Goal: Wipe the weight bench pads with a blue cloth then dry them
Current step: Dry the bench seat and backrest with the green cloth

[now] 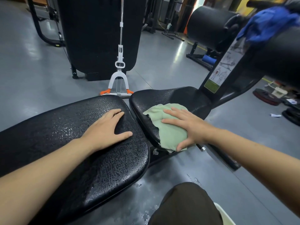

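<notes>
A: Where did the hands lie on the bench?

B: The left hand (108,125) rested flat, fingers straight, on the back pad (68,143), close to its right end. The right hand (185,125) pressed with spread fingers on a green cloth (168,127), which lay on the seat pad (164,98) and hung over its near edge.

A: And the blue cloth?

B: The blue cloth (266,25) was draped over the roller pad (279,54) at upper right, well apart from both hands. A second roller pad (211,26) stood just behind it.

A: What edges bounded the work?

B: A narrow gap separated the back pad from the seat pad. The seat pad narrowed toward the upright post (227,67), which bore an instruction label (222,69). Its far half lay uncovered beyond the green cloth. Both pads showed a wet, beaded sheen.

A: What stood around the bench?

B: A mop (119,82) stood just beyond the gap between the pads, its orange-tipped head on the grey floor (162,65) and its handle leaning against a black padded machine (99,36). Weight plates (266,99) lay on the floor at far right, beyond the post. The person's knee (186,205), in dark cloth, was in the foreground beside the back pad, with wet patches on the floor near it.
</notes>
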Tool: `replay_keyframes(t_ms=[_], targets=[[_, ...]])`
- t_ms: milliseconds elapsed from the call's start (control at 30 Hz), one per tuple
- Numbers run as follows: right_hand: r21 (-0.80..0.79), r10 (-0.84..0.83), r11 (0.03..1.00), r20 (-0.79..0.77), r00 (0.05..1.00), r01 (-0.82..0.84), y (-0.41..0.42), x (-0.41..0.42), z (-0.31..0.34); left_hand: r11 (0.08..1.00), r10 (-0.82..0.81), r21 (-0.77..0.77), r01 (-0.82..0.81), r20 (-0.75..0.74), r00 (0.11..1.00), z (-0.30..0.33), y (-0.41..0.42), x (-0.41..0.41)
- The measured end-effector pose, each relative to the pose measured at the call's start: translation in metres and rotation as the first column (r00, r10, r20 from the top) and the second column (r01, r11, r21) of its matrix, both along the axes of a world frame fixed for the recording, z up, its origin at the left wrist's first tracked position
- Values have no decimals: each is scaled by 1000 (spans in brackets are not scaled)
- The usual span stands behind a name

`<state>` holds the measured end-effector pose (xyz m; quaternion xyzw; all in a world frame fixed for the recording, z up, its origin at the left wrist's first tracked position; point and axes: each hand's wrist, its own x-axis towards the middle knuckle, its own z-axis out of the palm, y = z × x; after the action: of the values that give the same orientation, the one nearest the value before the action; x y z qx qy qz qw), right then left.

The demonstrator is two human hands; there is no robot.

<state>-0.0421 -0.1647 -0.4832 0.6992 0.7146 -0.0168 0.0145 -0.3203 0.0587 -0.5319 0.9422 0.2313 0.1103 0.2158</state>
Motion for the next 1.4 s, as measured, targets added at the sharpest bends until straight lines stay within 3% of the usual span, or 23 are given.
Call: replay_keyframes(t_ms=[400,600,800,967,1167,1400], targets=[[-26,-255,966,93,963,258,-19,79,19,1000,-6,-11,6,-11,1000,0,-1,1],[-42,-350,935,54,935,353,-22,63,17,1000,-10,-8,10,-22,1000,-3,3,2],[26,-210,977,-3,978,210,-34,32,-10,1000,-7,2,7,-23,1000,-4,3,3],[96,-224,969,-54,973,229,-32,50,-6,1000,-5,9,5,-14,1000,-5,3,4],[258,-486,830,-100,868,494,-17,69,-3,1000,3,13,-3,-26,1000,-2,-1,4],[269,-737,507,-356,574,819,13,64,4,1000,-2,23,3,-29,1000,-1,-2,4]])
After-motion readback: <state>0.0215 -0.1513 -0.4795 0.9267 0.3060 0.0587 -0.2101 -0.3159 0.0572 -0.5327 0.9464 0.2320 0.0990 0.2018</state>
